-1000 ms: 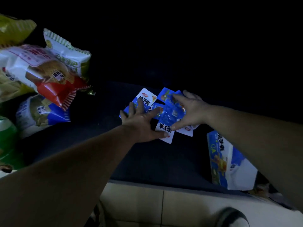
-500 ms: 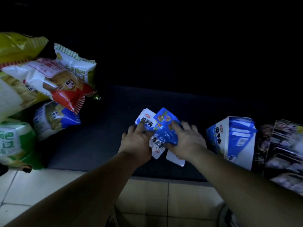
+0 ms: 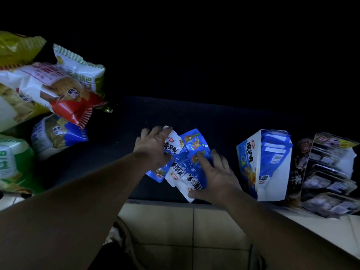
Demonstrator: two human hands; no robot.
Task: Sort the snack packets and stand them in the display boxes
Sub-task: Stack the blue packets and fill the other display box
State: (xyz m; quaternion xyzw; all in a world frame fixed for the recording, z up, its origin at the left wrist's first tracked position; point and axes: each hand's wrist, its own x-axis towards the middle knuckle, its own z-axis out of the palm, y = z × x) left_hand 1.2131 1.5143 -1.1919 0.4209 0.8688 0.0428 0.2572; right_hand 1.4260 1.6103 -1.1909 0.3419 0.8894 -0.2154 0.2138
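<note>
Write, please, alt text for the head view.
The left hand and right hand rest on loose blue snack packets on a dark shelf. A blue display box stands right of them; large snack bags lie left.

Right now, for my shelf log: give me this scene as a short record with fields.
left hand: spread on the blue snack packets
right hand: fingers straight, resting on the same pile
blue snack packets: loose overlapping pile on dark shelf
blue display box: right of the pile, packets standing inside
large snack bags: heaped at far left
</note>
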